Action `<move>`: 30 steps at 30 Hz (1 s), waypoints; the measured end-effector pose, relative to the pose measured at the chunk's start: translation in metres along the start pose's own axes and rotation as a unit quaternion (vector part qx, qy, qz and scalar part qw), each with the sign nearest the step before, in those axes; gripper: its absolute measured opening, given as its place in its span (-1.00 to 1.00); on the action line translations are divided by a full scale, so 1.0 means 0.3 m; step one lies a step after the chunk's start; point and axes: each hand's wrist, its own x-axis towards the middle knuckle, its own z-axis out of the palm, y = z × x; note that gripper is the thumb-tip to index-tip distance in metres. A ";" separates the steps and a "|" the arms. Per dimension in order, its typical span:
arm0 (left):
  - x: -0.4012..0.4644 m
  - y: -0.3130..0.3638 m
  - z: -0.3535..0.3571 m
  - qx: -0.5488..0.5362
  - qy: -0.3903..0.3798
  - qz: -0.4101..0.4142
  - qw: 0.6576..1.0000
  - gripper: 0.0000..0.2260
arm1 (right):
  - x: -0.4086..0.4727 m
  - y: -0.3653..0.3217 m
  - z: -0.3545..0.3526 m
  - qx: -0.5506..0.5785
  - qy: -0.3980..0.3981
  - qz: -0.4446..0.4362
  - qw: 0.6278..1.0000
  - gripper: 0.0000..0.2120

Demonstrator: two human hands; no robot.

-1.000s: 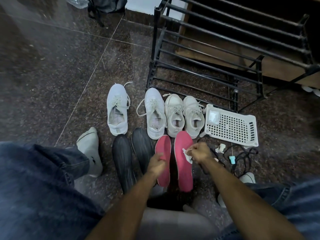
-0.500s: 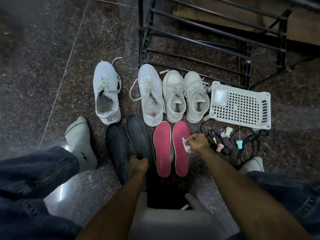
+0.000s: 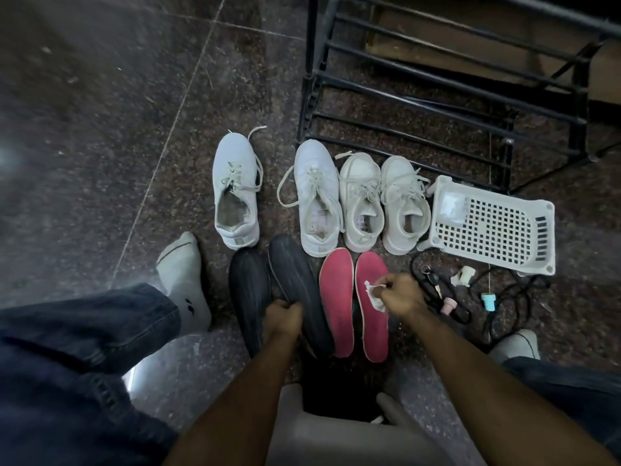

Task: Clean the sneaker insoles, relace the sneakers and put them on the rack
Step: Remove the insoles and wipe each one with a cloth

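Pink insoles (image 3: pixel 353 302) lie on the floor below the four sneakers (image 3: pixel 359 200). The left hand (image 3: pixel 282 317) grips a dark insole (image 3: pixel 299 294); the right hand (image 3: pixel 396 294) pinches a wipe (image 3: pixel 373 294) (cleaning seems underway). Relacing looks pending, and the rack (image 3: pixel 437 102) holds nothing.

dark speckled stone floor (image 3: pixel 100 136) w/ pale grout lines, glare patch nr bottom left, dim light

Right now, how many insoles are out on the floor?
4. Two black: one lying by the socked foot, one gripped by the left hand. Two pink: one beside it, one under the right hand. None looks hidden.
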 end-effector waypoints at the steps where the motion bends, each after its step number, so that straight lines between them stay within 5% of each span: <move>1: -0.015 0.007 -0.008 -0.012 -0.002 0.007 1.000 -0.87 | -0.014 -0.023 0.000 0.033 -0.035 -0.009 0.999 -0.84; 7: -0.165 0.076 -0.087 -0.160 0.028 0.045 0.986 -0.89 | -0.132 -0.186 -0.032 0.147 -0.096 -0.104 0.979 -0.90; 11: -0.293 0.098 -0.118 -0.250 -0.031 0.110 0.962 -0.98 | -0.231 -0.273 -0.037 0.155 -0.109 -0.186 0.964 -0.95; 14: -0.370 0.139 -0.147 -0.317 -0.118 0.144 0.930 -0.66 | -0.284 -0.309 -0.025 0.137 -0.099 -0.246 0.954 -0.96; 19: -0.447 0.230 -0.184 -0.407 -0.281 0.135 0.859 -0.65 | -0.325 -0.309 -0.043 -0.017 0.022 -0.328 0.944 -0.93; 22: -0.433 0.254 -0.179 -0.452 -0.340 0.141 0.813 -0.52 | -0.395 -0.325 -0.087 -0.055 -0.033 -0.335 0.940 -0.80; 25: -0.432 0.273 -0.187 -0.473 -0.353 0.134 0.796 -0.50 | -0.453 -0.332 -0.131 -0.180 -0.080 -0.366 0.909 -0.62; 30: -0.406 0.266 -0.165 -0.502 -0.370 0.128 0.771 -0.42 | -0.543 -0.337 -0.112 -0.275 0.029 -0.444 0.853 -0.78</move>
